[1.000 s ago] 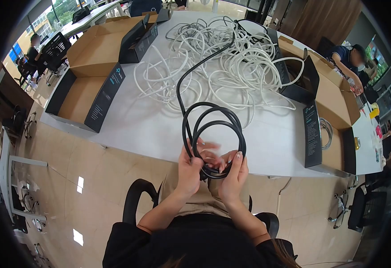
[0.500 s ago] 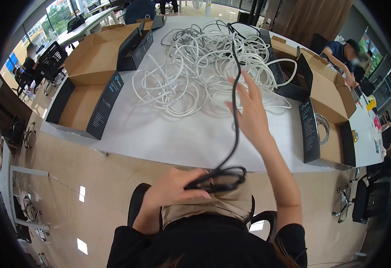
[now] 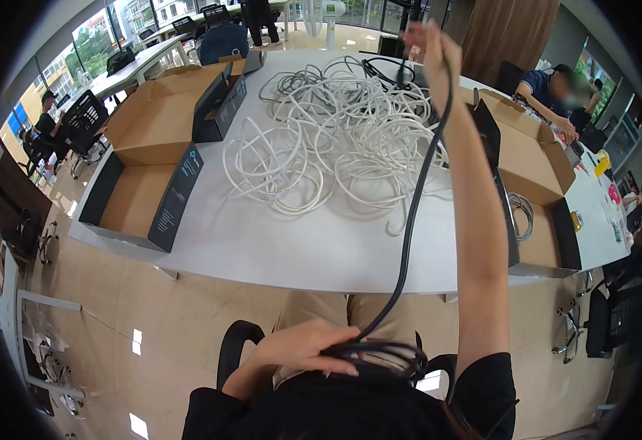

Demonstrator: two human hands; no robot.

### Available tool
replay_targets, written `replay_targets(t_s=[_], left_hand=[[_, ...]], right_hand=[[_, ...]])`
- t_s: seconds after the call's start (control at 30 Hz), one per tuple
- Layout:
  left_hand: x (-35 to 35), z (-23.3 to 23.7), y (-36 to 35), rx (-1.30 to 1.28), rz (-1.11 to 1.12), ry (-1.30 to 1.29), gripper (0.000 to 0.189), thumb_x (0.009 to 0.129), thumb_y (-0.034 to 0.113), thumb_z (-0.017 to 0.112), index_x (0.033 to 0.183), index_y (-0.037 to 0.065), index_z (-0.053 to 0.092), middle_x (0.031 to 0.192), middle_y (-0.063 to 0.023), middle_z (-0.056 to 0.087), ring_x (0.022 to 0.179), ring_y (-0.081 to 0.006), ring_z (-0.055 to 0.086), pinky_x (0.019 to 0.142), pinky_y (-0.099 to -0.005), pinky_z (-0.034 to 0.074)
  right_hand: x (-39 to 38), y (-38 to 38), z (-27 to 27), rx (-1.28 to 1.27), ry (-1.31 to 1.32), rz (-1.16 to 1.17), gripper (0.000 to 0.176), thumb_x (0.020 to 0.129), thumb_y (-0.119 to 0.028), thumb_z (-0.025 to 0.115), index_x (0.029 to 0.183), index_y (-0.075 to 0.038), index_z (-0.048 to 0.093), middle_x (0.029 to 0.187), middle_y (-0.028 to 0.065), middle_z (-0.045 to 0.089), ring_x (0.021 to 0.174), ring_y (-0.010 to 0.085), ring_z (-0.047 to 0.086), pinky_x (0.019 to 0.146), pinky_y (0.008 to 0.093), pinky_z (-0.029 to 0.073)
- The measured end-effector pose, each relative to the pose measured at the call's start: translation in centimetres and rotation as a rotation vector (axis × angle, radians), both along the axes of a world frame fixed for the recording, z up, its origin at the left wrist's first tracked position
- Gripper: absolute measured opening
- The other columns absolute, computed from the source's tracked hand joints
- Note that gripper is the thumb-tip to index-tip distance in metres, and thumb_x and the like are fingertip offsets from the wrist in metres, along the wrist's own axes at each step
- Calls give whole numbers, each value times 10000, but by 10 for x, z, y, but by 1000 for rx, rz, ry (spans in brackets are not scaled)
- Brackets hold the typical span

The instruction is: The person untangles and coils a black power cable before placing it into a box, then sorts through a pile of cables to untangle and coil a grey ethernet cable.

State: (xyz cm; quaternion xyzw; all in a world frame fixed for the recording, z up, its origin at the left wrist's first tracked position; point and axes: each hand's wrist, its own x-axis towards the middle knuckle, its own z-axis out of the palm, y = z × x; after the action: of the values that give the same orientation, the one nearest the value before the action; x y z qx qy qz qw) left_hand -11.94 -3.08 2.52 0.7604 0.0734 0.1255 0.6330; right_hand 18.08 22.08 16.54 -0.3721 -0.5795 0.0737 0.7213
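Note:
My left hand (image 3: 308,348) is closed around a loosely coiled black cable (image 3: 409,235) close to my lap. From the coil, one length of it rises in a curve to my right hand (image 3: 434,62), which is raised above the far right part of the table. That hand appears closed on the cable; its fingertips are a little blurred. Below and left of it lies a large tangle of white and grey cables (image 3: 284,187) on the white table (image 3: 299,257). More black cable (image 3: 379,70) lies at the back of the tangle.
Open cardboard boxes stand on both sides: a left box (image 3: 141,194) and a right box (image 3: 548,220) with a coiled grey cable (image 3: 520,216) inside. Further boxes stand behind them. A person (image 3: 548,95) sits at the right; chairs surround the tables.
My right hand has moved up and away from me, drawing out a longer stretch of black cable. My left hand with the coil has shifted slightly right and closer to my body.

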Motion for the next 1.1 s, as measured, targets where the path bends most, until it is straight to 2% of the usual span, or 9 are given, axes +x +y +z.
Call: replay_targets(t_s=[0.07,0.23,0.37,0.43,0.47,0.6,0.77,1.0,1.1], left_hand=[[1,0,4,165,90,1,300,791,230,657,983,26,549,674,-53,597,569,-204,588,536,-272,428],[-8,-5,8,25,177,-169,288,784,197,668,966,1,559,697,-57,605,573,-151,598,520,-242,434],[-26,-15,3,-319,281,-255,243,790,78,621,970,-51,523,669,-65,571,522,-116,570,466,-225,454],[-26,-21,-4,-548,408,-428,252,793,52,595,992,-67,495,617,-58,534,497,-119,551,458,-235,461],[-26,-27,0,-501,375,-526,257,804,55,566,997,-74,456,569,-47,478,466,-115,518,441,-243,457],[-20,-17,6,-455,509,-701,247,880,194,506,942,-36,444,510,-6,411,370,-111,435,376,-230,360],[-11,7,17,-588,692,-739,177,948,201,390,957,39,460,519,29,331,386,-81,354,389,-221,296],[2,9,35,-689,920,-714,192,944,229,416,992,55,483,564,35,320,435,-64,354,417,-210,310],[15,6,38,-647,994,-709,210,940,239,426,1013,53,489,584,36,326,465,-68,375,450,-217,330]], right_hand=[[0,-18,41,110,-149,84,434,936,-372,380,1047,-14,600,955,102,651,900,157,598,719,279,472],[-11,-94,98,365,-517,-521,469,934,-382,390,949,6,653,855,165,582,820,260,539,738,316,401],[19,-128,98,361,-761,-950,464,928,-399,383,931,-39,676,1244,197,459,1183,297,405,981,344,296],[37,-143,93,421,-1055,-693,386,944,-341,368,997,-52,618,876,83,661,706,106,563,614,244,428],[44,-149,81,160,-893,-574,386,951,-314,362,944,-25,618,733,71,635,557,95,487,543,236,388],[63,-174,45,-356,-768,-614,284,919,-262,456,913,-28,617,655,87,585,611,95,565,546,249,401],[41,-233,14,-469,-843,-630,227,902,-199,508,855,-1,609,671,38,584,583,63,493,522,223,363],[15,-284,-11,-856,-142,262,203,894,-165,511,829,7,596,580,-65,426,456,-10,273,399,169,166],[-2,-295,-33,-798,7,312,250,916,-178,463,857,28,593,588,-57,399,445,-4,284,389,162,169]])
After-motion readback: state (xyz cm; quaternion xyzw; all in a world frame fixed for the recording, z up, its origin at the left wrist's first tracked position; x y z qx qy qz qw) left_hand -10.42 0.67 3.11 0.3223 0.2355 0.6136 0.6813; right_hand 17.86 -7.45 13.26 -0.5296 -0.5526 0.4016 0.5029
